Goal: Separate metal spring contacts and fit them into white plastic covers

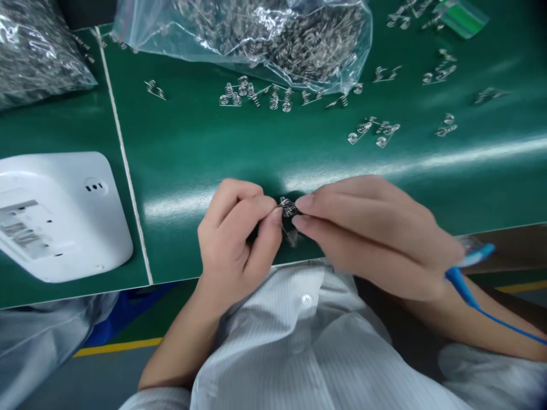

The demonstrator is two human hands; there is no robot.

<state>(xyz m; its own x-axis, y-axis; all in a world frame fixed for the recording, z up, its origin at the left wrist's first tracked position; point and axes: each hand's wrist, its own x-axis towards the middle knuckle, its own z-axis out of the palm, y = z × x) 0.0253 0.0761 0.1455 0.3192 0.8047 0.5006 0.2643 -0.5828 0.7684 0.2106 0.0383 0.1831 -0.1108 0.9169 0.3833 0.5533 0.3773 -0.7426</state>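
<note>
My left hand (239,233) is closed, with thumb and forefinger pinching a small tangle of metal battery springs (289,207) near the table's front edge. From the other side, the thumb and forefinger of my right hand (376,233) meet the same springs at their right end. A blue wrist strap with a cord (464,285) is around my right wrist. Beyond my hands, several loose battery springs (236,97) lie in small groups, some linked by straight wire. Just behind them rests a clear plastic bag (316,54) full of such springs.
The green table (192,142) has a pale strip (123,154) running across it. At the left lie a white plastic housing (68,216) and another bag of springs (34,57). A green-and-clear piece (464,18) sits at the back right, among more springs.
</note>
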